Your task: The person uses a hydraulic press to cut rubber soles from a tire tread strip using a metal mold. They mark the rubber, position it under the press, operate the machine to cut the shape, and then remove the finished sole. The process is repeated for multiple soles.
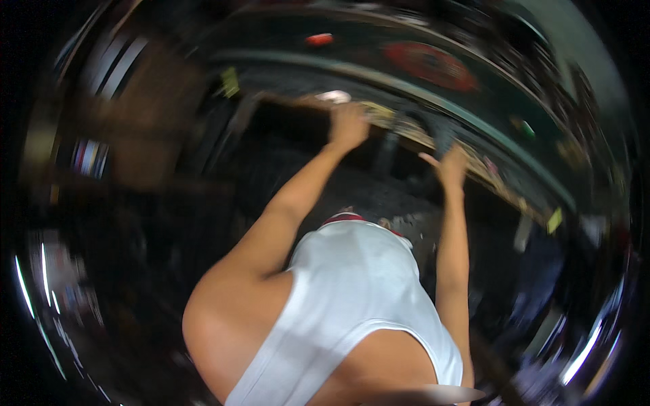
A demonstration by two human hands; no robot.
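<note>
Both my arms reach forward to the near edge of a long dark green bench or machine (271, 34). My left hand (349, 126) is at a narrow brownish strip (504, 189) along that edge, beside a pale, shiny item (334, 97) too blurred to name. Its fingers are smeared by motion, so its grip does not show. Farther right, my right hand (452, 166) is at the same strip, its thumb stretched out to the left, apart from the fingers. Nothing shows in this hand.
On the green surface are a red-orange object (319, 39), a faded red oval patch (433, 64) and a small green item (525, 128). Yellow-green pieces (229, 81) mark the strip's ends. At left stands a brown panel (156, 101). Dark floor (399, 199) lies below.
</note>
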